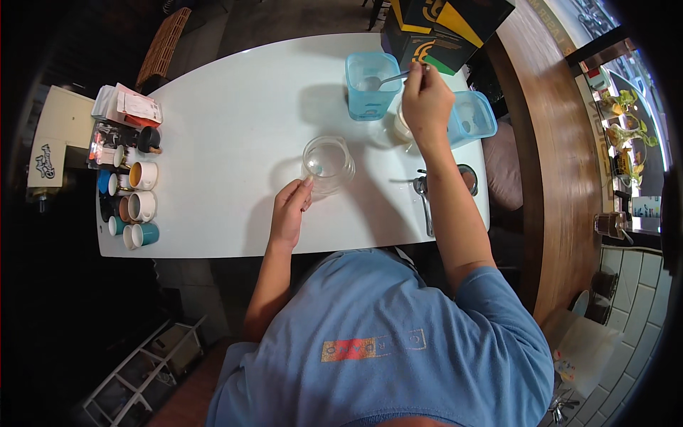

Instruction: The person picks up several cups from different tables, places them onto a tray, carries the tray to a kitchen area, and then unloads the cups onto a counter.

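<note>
My right hand (pixel 428 107) is closed around the handle of a metal spoon (pixel 395 77). The spoon's bowl end is inside a tall light-blue plastic container (pixel 368 105) near the far right of the white table; its contents are hard to make out. Nearer to me, a clear glass vessel (pixel 329 165) stands on the table. The fingers of my left hand (pixel 287 213) pinch its near left side. Partly hidden behind my right wrist is a clear jar with something pale in it (pixel 403 129). A second blue container (pixel 475 119) sits right of that wrist.
Several spoons (pixel 425 203) and a dark round object (pixel 467 179) lie by my right forearm. Cups (pixel 144 206) line the left edge of the white table (pixel 220 156), with papers (pixel 135 107) behind them. Black and yellow boxes (pixel 437 35) stand at the far right corner.
</note>
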{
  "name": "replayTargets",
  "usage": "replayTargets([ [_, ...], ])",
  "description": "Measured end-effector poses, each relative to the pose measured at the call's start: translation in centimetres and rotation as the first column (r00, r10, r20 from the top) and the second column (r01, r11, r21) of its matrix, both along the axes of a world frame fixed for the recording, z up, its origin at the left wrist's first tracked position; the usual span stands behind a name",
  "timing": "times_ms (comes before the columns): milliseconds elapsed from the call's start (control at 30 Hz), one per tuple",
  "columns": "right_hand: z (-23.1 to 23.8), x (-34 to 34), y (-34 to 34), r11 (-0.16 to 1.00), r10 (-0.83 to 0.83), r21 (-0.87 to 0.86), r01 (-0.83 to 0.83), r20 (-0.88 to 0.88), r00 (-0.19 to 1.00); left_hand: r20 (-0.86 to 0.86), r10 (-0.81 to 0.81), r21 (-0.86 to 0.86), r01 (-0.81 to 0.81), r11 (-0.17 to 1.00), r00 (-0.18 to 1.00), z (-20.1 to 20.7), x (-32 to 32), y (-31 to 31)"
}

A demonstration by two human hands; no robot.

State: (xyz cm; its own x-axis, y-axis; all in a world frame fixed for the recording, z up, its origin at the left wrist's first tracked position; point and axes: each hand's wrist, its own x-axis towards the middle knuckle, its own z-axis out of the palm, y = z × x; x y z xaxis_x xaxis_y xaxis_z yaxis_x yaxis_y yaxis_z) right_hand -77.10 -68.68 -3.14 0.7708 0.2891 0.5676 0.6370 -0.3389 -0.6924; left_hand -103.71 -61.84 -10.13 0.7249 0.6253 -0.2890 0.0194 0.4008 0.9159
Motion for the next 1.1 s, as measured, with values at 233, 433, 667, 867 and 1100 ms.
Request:
replayTargets([
  [233,-2.0,-0.4,1.7,0.993,0.026,-0.116,-0.021,0.048,0.998,0.016,0.061,-0.005,-0.061,0.998,0.998,-0.8,-1.7,0.1],
  [433,-1.9,-0.3,1.6,0.995,0.032,-0.091,-0.040,-0.089,0.996,-0.002,0.054,-0.013,-0.054,0.998,0.999,-1.0,-2.4,0.6],
  [667,-0.9,0.5,0.2,0.999,-0.042,-0.006,0.041,-0.101,0.994,0.017,0.090,-0.013,-0.089,0.996,0.996,-0.7,-2.0,0.7],
  [867,0.7,0.9,-2.1,0.985,-0.033,0.163,0.055,-0.132,0.991,-0.026,0.047,-0.016,-0.047,0.999,0.999,-0.3,-1.6,0.9],
  [1100,1.6,1.0,-3.5,0.970,0.002,0.240,0.037,-0.163,0.987,-0.031,0.036,-0.003,-0.036,0.999,0.999,0.0,-0.5,0.9],
])
